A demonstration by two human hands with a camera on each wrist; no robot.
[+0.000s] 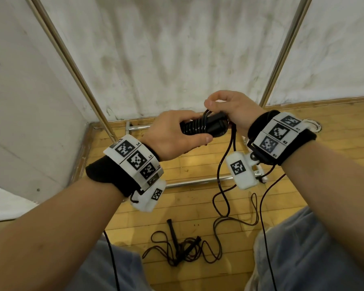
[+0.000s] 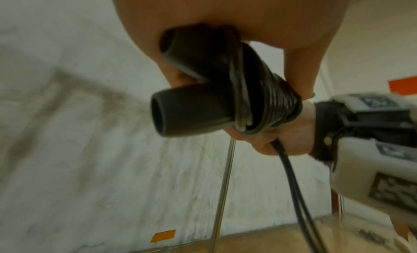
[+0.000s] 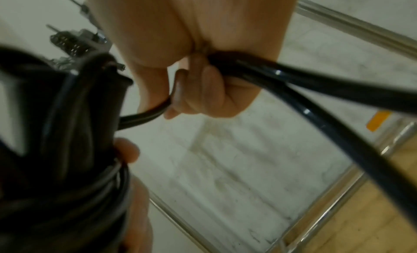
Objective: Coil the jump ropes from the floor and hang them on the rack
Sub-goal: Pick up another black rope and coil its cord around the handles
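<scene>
Left hand: While its fingers and thumb curl round the 2 black handles (image 1: pixel 204 127), the left hand (image 1: pixel 174 139) holds them side by side at chest height, above the wooden floor (image 1: pixel 198 204).
Handles: in the left wrist view the 2 handles (image 2: pixel 192 103) lie crossed, their open ends pointing away from the palm, with several turns of cord wound tight round them.
Right hand: the right hand (image 1: pixel 231 110) is just beside the left, fingers curled, pinching the black cord (image 3: pixel 293 82) where it leaves the wound bundle; in the right wrist view 2 strands pass through the closed fingers (image 3: pixel 203 89).
Held jump rope: the jump rope (image 1: pixel 223 185) is partly wound on the handles; its loose part drops from the right hand in a doubled strand and lies in loops on the floor boards.
Second jump rope: another jump rope (image 1: pixel 177 246) lies in a loose tangle on the floor, near the bottom edge of the head view, between the person's knees.
Rack: the metal rack (image 1: pixel 76 66) stands against the white wall (image 1: pixel 166 49), 2 slanted poles rising from base bars on the floor.
Wrists: both wear black bands with printed marker squares.
</scene>
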